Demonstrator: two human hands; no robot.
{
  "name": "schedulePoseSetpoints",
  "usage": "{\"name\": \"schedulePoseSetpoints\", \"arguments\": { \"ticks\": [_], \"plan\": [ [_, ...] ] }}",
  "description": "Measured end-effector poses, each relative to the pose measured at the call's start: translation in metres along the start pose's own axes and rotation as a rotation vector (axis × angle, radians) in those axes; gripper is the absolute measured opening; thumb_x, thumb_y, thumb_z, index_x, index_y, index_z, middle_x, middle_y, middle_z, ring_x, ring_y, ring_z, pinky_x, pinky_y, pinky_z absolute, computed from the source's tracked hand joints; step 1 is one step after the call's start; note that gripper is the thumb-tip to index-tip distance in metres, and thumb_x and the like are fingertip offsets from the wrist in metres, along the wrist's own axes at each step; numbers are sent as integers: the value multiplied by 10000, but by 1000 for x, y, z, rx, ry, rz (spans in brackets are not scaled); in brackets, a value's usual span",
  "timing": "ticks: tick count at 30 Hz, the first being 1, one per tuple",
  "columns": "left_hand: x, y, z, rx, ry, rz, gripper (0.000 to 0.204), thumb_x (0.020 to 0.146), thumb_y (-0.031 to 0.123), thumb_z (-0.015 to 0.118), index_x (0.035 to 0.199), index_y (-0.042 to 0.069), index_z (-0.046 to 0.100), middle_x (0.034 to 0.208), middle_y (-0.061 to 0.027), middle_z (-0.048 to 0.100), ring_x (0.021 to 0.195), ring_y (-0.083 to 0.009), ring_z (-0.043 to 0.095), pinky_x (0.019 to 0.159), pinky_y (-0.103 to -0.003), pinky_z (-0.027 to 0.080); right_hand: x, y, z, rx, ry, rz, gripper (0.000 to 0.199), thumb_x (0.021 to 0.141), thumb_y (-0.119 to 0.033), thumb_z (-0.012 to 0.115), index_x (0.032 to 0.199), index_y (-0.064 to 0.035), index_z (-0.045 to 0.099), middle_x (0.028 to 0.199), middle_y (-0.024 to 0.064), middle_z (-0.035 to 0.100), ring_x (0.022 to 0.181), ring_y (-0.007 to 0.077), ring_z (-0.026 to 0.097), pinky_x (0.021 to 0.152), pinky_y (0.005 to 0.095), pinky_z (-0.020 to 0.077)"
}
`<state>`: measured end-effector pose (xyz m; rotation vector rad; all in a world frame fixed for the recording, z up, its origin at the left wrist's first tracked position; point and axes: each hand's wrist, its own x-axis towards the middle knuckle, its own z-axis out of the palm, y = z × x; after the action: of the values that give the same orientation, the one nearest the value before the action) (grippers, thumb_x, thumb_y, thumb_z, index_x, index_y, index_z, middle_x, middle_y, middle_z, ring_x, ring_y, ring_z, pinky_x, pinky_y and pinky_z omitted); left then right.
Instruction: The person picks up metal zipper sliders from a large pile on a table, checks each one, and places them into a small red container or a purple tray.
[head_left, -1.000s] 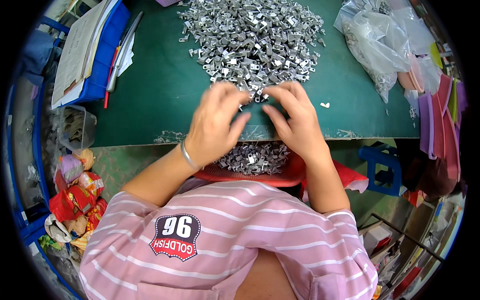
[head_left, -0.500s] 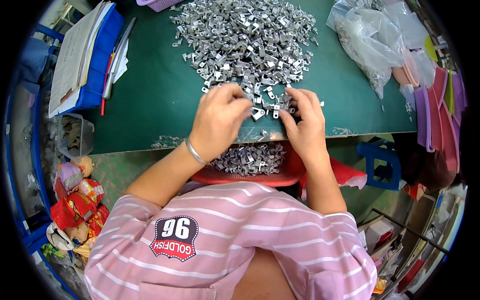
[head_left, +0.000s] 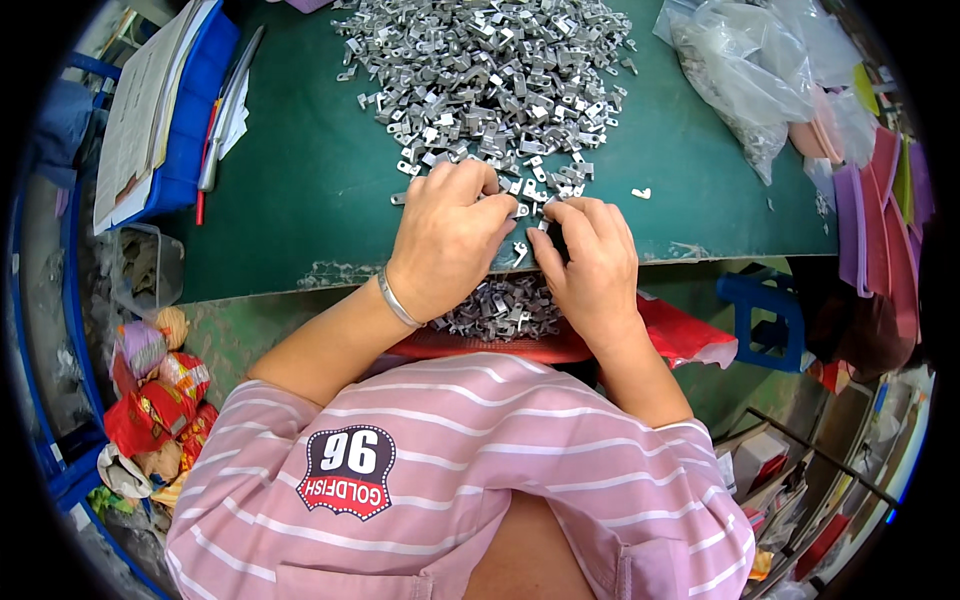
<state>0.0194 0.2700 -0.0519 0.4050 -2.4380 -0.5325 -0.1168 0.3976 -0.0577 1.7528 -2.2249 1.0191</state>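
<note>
Two hands, left [head_left: 445, 240] and right [head_left: 592, 255], curl by the pile [head_left: 480, 90].
Between them, one bracket's [head_left: 519, 254] long axis runs near-to-far; whether either pinches anything, I cannot tell.

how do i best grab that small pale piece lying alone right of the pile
Probably pinch the small pale piece across its longer sides, from above, with the right hand: it lies low on the green table, apart from the metal pile, so its edges look free.

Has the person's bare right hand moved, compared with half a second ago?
Yes: judged against the green tabletop's scratched front edge, the bare right hand has moved left and nearer to that edge.
</note>
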Motion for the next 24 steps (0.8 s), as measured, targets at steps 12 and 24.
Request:
{"name": "schedulePoseSetpoints", "arguments": {
  "ticks": [12,24],
  "plan": [
    [-17,12,-12,-364,19,-75,286,766,-90,726,1027,-2,648,1008,-123,679,845,-239,694,731,-305,575,-15,14,-10,1354,-123,617,226,895,97,650,1118,69,627,1047,112,690,917,162,691,815,286,586],
    [-25,11,-4,-471,14,-202,370,787,-81,726,1133,4,631,1014,-116,694,844,-189,689,750,-296,572,-15,9,-8,926,-129,341,249,861,118,607,1088,26,657,1064,129,651,958,216,658,840,321,543]
  ]
}}
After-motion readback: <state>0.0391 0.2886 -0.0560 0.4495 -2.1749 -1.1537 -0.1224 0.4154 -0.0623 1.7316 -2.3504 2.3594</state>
